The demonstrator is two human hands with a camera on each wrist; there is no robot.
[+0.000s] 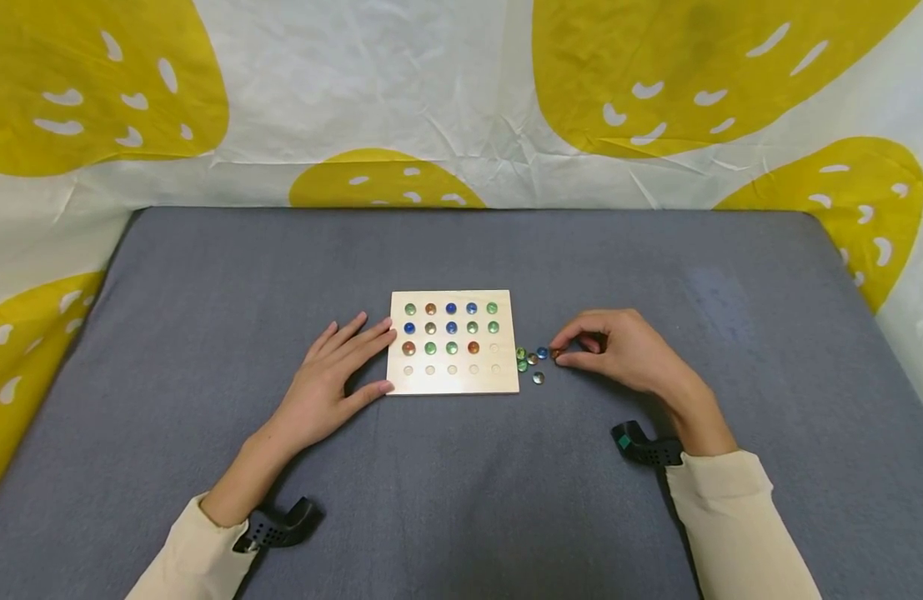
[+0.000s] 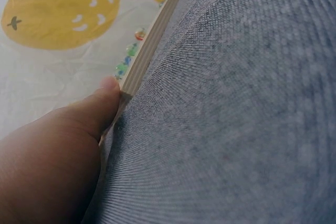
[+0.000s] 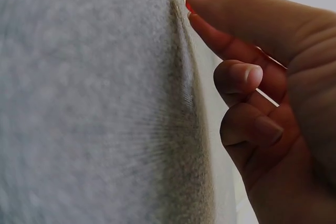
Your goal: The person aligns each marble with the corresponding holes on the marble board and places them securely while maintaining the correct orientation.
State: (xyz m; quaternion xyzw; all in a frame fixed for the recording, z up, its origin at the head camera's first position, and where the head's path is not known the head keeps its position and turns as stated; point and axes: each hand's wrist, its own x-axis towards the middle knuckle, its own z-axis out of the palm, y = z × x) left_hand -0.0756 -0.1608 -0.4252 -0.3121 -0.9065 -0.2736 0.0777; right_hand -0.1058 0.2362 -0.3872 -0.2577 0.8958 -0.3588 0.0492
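A pale wooden board [image 1: 453, 382] with rows of round hollows lies flat on the table. Green, blue, red and brownish glass marbles [image 1: 451, 327] fill its two far rows and most of the third; the near row's hollows are bare. My left hand [image 1: 322, 392] rests spread at the board's left side, its thumb [image 2: 108, 95] against the near corner. Beyond the board's right edge, my right hand [image 1: 629, 350] pinches a reddish marble [image 1: 555, 353] between thumb and index finger. Only a red sliver of it shows in the right wrist view.
Several loose marbles [image 1: 532, 358] cluster between the board and my right hand, one of them [image 1: 539, 378] nearer to me. Grey cloth [image 1: 461, 492] covers the table. A white and yellow patterned curtain [image 1: 401, 83] hangs behind it. Black camera mounts [image 1: 284, 525] sit on both wrists.
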